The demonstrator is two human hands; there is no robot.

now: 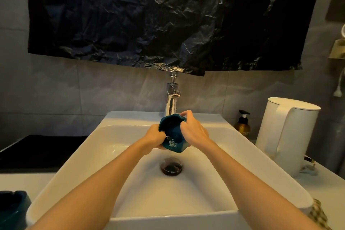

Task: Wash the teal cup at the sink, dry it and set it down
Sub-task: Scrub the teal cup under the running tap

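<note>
Currently, the teal cup (174, 134) is held tilted over the sink (130, 117), just below the faucet (172, 95). The left hand (155, 137) wraps its lower side; the right hand (194, 130) curls over the rim. Risk: a wet grip may slip, dropping the cup against the basin.

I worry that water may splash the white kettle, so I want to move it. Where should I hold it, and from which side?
Probably by its tall loop handle. It faces the sink, so reach from the sink side and curl fingers through the gap. The body of the kettle is wide and smooth, awkward for one hand.
</note>
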